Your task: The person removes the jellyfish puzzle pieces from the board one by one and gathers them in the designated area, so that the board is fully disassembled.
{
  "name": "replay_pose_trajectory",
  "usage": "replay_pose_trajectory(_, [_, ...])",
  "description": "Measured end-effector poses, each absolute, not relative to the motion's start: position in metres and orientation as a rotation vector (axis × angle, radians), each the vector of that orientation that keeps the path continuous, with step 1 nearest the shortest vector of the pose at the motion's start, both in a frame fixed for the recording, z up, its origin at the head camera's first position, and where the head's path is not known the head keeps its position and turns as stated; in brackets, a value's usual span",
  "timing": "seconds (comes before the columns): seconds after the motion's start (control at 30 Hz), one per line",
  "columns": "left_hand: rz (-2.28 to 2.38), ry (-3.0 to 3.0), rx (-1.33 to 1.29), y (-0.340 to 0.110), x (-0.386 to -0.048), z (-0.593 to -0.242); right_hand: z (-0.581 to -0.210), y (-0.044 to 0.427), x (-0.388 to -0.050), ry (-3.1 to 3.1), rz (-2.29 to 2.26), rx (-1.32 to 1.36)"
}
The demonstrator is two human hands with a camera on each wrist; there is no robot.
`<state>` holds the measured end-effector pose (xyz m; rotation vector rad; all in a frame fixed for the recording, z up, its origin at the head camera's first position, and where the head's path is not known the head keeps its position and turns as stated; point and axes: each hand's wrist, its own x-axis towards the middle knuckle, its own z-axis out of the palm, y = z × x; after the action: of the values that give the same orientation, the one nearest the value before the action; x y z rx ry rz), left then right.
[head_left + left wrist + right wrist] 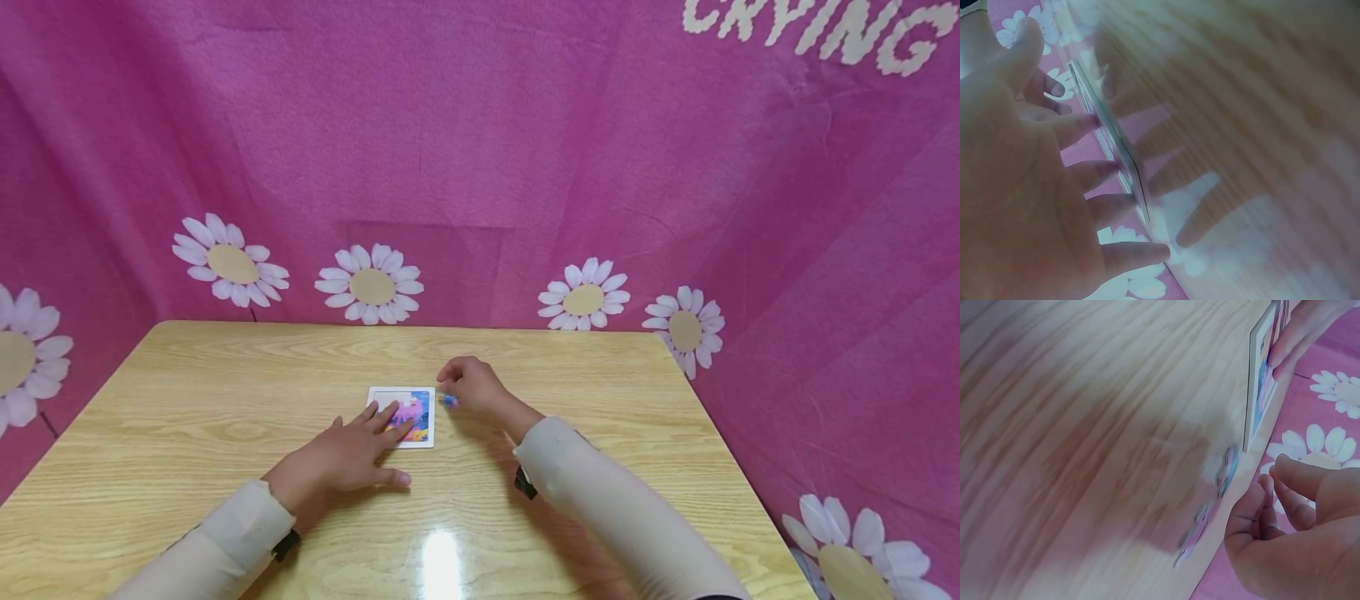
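Note:
A small jigsaw puzzle (pixel 432 421) in a white frame lies on the table, showing pink, blue and yellow parts and a pale area at its upper left. Across it rests my left hand (pixel 347 454), fingers spread and fairly straight, fingertips touching the puzzle. My right hand (pixel 478 385) hovers just right of the frame with its fingers curled and the thumb close to the fingertips; I see nothing between them. Beneath it, small blue-and-pink puzzle pieces (pixel 450 401) lie on the table. The right wrist view shows loose pieces (pixel 1227 470) beside the puzzle frame (pixel 1251 394), apart from the right hand (pixel 1291 531).
The wooden table (pixel 225 375) reaches back to a pink cloth backdrop (pixel 450 167) printed with white daisies and lettering. Light glares off the tabletop near the front. Dark straps (pixel 525 482) show at both wrists.

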<state>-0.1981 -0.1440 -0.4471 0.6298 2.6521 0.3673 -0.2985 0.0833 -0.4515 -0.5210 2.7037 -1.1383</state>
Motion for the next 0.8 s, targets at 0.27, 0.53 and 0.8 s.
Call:
replay_pose_trajectory(0.27, [0.37,2.644,0.628,-0.144,-0.199,-0.447,-0.454,0.071,-0.295,2.665,-1.155,-0.531])
replay_pose_trajectory(0.53, [0.347,2.651,0.627,-0.145,-0.201,-0.449,-0.458,0.061,-0.293,2.654,-1.141,-0.502])
replay_pose_trajectory(0.8, [0.328,2.652,0.629,-0.144,-0.202,-0.449,-0.461,0.052,-0.288,2.629,-1.129,-0.485])
